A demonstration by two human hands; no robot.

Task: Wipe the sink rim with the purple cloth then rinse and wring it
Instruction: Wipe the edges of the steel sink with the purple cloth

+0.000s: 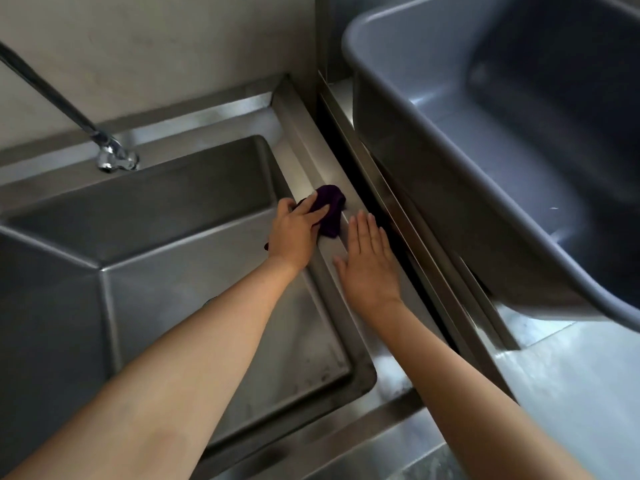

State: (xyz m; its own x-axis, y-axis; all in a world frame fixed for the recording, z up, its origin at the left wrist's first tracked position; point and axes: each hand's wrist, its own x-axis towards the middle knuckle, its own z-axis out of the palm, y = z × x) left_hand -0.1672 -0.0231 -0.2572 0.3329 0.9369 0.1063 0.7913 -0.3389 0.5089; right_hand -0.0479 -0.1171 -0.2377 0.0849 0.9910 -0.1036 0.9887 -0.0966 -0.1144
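Wiping step: left hand (294, 233) grips purple cloth (333, 207) on sink rim (308, 140); right hand (367, 268) flat, released, at cloth's 5 o'clock; next likely sweep toward 11 o'clock

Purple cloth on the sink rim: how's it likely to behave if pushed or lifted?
Probably floppy: the cloth lies bunched in folds under the left hand, so it would likely drape if lifted. Likely light, being small beside that hand. On the smooth steel rim it should slide easily but may crumple.
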